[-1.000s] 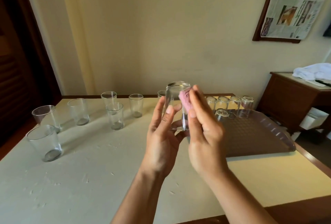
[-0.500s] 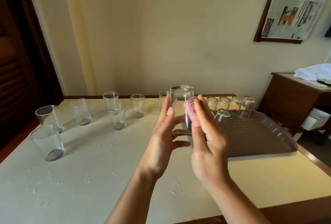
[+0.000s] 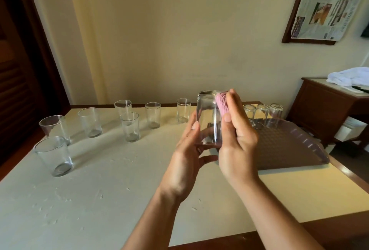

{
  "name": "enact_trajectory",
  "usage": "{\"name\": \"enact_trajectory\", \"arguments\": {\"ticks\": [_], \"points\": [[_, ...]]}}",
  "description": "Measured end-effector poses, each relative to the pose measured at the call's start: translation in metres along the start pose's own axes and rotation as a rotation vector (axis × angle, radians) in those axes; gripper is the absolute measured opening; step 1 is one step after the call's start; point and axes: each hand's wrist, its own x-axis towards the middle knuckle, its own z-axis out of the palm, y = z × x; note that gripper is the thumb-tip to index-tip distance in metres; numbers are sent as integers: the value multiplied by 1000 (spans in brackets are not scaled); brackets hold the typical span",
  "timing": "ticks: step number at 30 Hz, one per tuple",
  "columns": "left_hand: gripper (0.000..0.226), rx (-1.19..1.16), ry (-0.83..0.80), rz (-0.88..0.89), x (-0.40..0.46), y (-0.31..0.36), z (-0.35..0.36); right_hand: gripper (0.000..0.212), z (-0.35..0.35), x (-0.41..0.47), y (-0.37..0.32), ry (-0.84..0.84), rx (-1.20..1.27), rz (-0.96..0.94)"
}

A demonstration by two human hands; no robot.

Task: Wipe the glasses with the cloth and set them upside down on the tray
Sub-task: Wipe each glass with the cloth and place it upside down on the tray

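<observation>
A: Start with the big things. What fills the frame?

B: The pale table (image 3: pixel 103 193) takes the whole lower half. On it, centre right, lies the brown tray (image 3: pixel 289 145), its raised rim running toward the right edge. Three glasses already stand upside down in a row (image 3: pixel 263 115) along the tray's far side (a fourth may hide behind the hands; I cannot tell).

A: And the unwiped ones?

B: Seven upright glasses (image 3: pixel 127 125) spread across the left and middle of the table, well apart from the tray.

A: Which step is in hand?

B: Wiping, I judge. The held glass (image 3: pixel 208 117) sits mouth-down at frame centre, above the tray's near left corner. The left hand (image 3: pixel 185 161) steadies it, fingers straight along its side, thumb below its rim. The right hand (image 3: pixel 237 141) pinches the pink cloth (image 3: pixel 221 104) against the glass near its upturned base.

A: Next move?

B: Probably lowering it onto the tray, mouth kept level so the rim lands flat.

A: Room for that?

B: Plenty: most of the tray's near and middle floor is bare. Its raised edge, and the row at the back, are what to stay off.
</observation>
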Motion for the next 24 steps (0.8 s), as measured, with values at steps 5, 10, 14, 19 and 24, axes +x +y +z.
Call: {"name": "enact_trajectory", "arguments": {"ticks": [5, 10, 14, 19, 24], "points": [[58, -133, 53, 9, 10, 8, -1, 42, 2, -25, 0, -75, -42, -28], [64, -124, 62, 72, 8, -2, 8, 42, -1, -8, 3, -46, -31, -32], [40, -104, 11, -43, 10, 7, 7, 43, -2, 2, -2, 30, -21, -2], [43, -177, 90, 16, 15, 2, 4, 41, 2, -28, 3, -31, -73, -51], [63, -106, 32, 186, 6, -7, 14, 41, -11, 6, 9, 9, 2, 82]]}}
